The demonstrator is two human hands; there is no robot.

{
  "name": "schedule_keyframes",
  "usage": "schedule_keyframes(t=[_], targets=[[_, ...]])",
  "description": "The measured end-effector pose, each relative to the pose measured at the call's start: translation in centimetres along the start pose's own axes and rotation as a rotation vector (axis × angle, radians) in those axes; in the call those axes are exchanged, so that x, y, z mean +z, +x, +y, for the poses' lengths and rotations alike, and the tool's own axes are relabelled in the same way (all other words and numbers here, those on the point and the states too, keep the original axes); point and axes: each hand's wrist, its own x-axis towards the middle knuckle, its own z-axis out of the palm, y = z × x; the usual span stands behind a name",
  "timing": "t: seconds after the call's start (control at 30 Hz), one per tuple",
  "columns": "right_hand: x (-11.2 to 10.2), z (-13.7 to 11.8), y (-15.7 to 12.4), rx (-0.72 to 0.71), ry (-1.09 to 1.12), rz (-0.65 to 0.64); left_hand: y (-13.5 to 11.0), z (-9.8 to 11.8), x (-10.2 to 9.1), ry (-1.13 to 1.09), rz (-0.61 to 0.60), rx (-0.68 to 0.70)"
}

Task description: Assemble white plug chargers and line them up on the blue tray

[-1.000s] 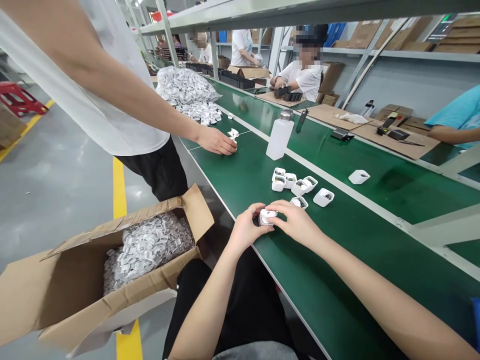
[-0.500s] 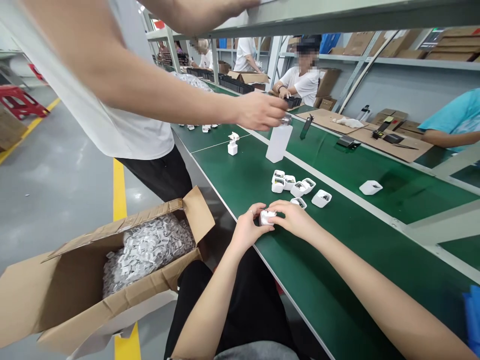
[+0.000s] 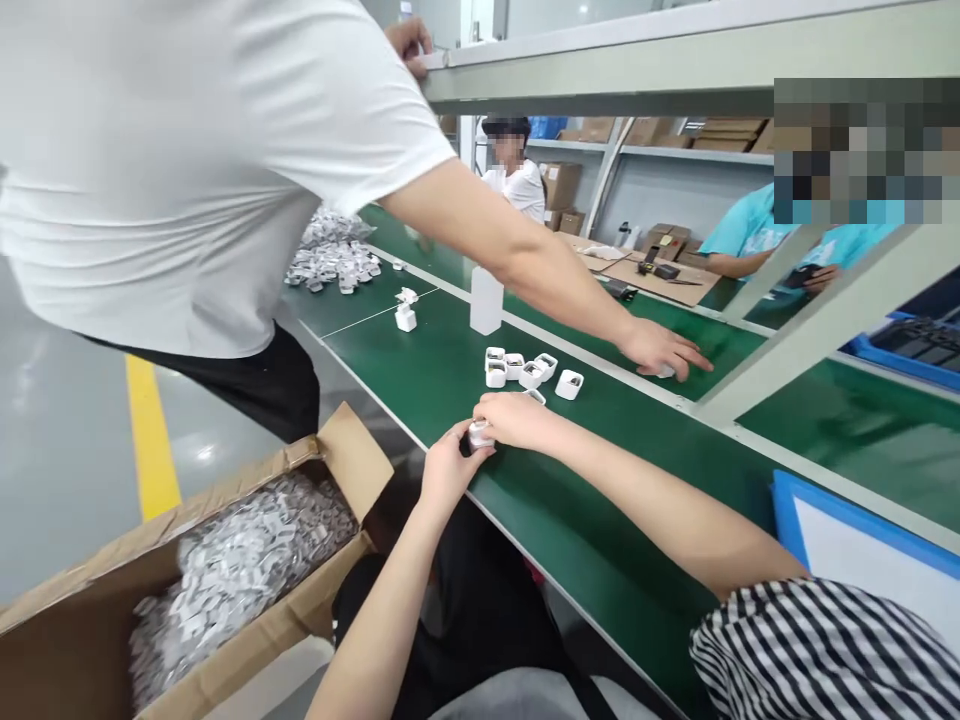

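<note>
Both my hands meet at the near edge of the green belt (image 3: pixel 600 520) around one small white plug-shaped part (image 3: pixel 478 435). My left hand (image 3: pixel 448 470) pinches it from below and my right hand (image 3: pixel 517 420) covers it from above. Just beyond my fingers stands a cluster of several similar white parts (image 3: pixel 525 370). A co-worker in a white shirt leans across in front of me, an arm stretched over the belt with the hand (image 3: pixel 664 350) resting on a white part on the far lane.
An open cardboard box (image 3: pixel 195 590) of bagged white parts sits on the floor at my left. A white plastic bottle (image 3: pixel 486 300), a lone white part (image 3: pixel 406 316) and a heap of bags (image 3: pixel 334 262) stand farther up the belt. Other people sit across it. A blue-rimmed tray (image 3: pixel 862 545) lies at right.
My view has swung right and closer. The co-worker's hand left the bottle and reached down the belt to the white part on the far lane. My hands stay closed on the same part.
</note>
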Motion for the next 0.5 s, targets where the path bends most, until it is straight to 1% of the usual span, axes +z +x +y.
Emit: schedule_keyframes(t=[0.1, 0.27, 0.4, 0.5], targets=[[-0.9, -0.7, 0.7, -0.018, -0.062, -0.072, 0.2, 0.0, 0.0, -0.031, -0.001, -0.028], [-1.5, -1.4, 1.2, -0.017, -0.16, -0.181, 0.2, -0.5, 0.2, -0.149, -0.015, -0.059], [-1.5, -1.9, 0.9, 0.005, -0.194, -0.214, 0.3, -0.7, 0.3, -0.215, -0.018, -0.104], [-1.4, -1.9, 0.8, 0.025, -0.201, -0.223, 0.4, -0.8, 0.1, -0.202, -0.056, -0.094]])
